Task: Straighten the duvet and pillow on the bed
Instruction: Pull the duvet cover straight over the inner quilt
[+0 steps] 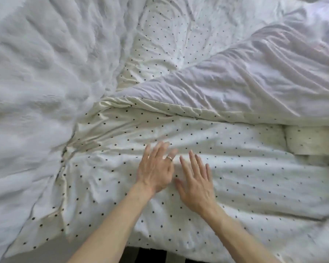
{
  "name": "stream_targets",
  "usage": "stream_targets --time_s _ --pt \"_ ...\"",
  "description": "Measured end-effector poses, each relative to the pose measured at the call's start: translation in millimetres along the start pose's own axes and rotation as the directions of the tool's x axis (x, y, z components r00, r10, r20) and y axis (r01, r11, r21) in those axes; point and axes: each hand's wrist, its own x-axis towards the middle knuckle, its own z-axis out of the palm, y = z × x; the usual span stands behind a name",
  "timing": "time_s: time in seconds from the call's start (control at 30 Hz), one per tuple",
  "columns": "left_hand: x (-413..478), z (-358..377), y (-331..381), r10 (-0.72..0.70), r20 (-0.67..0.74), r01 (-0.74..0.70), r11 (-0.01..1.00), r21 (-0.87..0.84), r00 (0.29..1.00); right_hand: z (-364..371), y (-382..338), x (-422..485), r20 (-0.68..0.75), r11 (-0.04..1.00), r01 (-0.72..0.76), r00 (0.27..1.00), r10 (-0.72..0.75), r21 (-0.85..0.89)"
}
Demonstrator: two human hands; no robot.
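I see the duvet (235,168) spread across the bed, cream with small dark dots on the near half, its plain white side (245,88) folded over farther back and deeply creased at left. A dotted pillow (311,141) pokes out at the right edge. My left hand (156,168) and right hand (196,185) lie flat on the dotted cloth just beside each other, fingers spread, gripping nothing. A ring (169,158) sits on the left hand.

Bedroom: rumpled duvet (235,88) on bed

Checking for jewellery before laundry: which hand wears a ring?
The left hand: a silver band sits on one finger. The right hand shows none.
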Motion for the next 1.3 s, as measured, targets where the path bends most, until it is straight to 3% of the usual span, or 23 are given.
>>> stream_targets --time_s 0.03,0.1,0.2,0.23,0.27,0.3,0.33,0.43,0.53,0.6,0.67,0.73,0.8,0.9,0.97,1.03,1.17,1.23,1.3 --pt "-9 15 13 0.041 0.133 -0.042 0.999 0.011 0.990 2 36 -29 0.052 0.999 -0.031 0.998 0.032 -0.030" --pt "-41 45 13 -0.078 0.394 0.032 0.992 0.120 0.916 8 109 -94 0.239 0.965 -0.216 0.939 0.246 -0.147" --pt "-51 56 30 -0.325 0.560 0.158 0.932 0.326 0.762 14 204 -192 0.331 0.743 -0.627 0.667 0.667 -0.234" --pt "-37 53 52 -0.407 0.596 0.196 0.901 0.388 0.692 11 224 -217 0.372 0.652 -0.736 0.562 0.739 -0.183" --pt "-18 50 75 -0.480 0.608 0.211 0.862 0.461 0.632 11 237 -232 0.392 0.613 -0.776 0.523 0.757 -0.147" --pt "0 46 96 -0.514 0.590 0.191 0.831 0.522 0.623 7 241 -235 0.383 0.608 -0.787 0.532 0.755 -0.105" --pt "15 45 124 -0.484 0.569 0.117 0.819 0.561 0.665 8 248 -236 0.364 0.617 -0.783 0.554 0.748 -0.076" --pt "41 59 220 -0.122 0.504 -0.126 0.894 0.431 0.855 2 256 -222 0.163 0.676 -0.734 0.677 0.718 0.065" --pt "46 94 320 0.272 0.462 -0.399 0.895 0.202 0.844 -1 267 -210 -0.107 0.829 -0.547 0.823 0.558 0.117" --pt "44 119 361 0.343 0.469 -0.446 0.886 0.125 0.814 -7 296 -213 -0.216 0.900 -0.432 0.875 0.433 0.054" --pt "40 146 383 0.264 0.540 -0.403 0.902 0.156 0.799 -6 354 -241 -0.076 0.847 -0.531 0.845 0.529 -0.022" --pt "36 157 387 0.069 0.648 -0.296 0.922 0.249 0.758 7 398 -276 0.191 0.743 -0.668 0.727 0.660 -0.027" --pt "44 161 407 -0.075 0.694 -0.227 0.915 0.333 0.716 15 425 -305 0.370 0.655 -0.748 0.641 0.673 0.104" --pt "67 156 452 -0.166 0.699 -0.232 0.869 0.437 0.696 -4 437 -307 0.481 0.536 -0.794 0.603 0.636 0.286" --pt "80 152 481 -0.181 0.719 -0.286 0.831 0.476 0.671 -25 448 -305 0.480 0.461 -0.820 0.573 0.665 0.340" --pt "93 145 508 -0.151 0.730 -0.264 0.868 0.421 0.666 -51 463 -300 0.439 0.454 -0.814 0.578 0.687 0.362" --pt "129 120 571 0.045 0.628 -0.068 0.998 0.012 0.777 -107 496 -291 0.176 0.487 -0.758 0.601 0.780 0.434" --pt "156 106 607 0.099 0.505 0.019 0.974 -0.224 0.857 -131 514 -282 0.016 0.502 -0.713 0.583 0.812 0.488" --pt "186 92 641 0.096 0.389 0.095 0.890 -0.445 0.916 -154 533 -268 -0.143 0.546 -0.668 0.559 0.816 0.506"
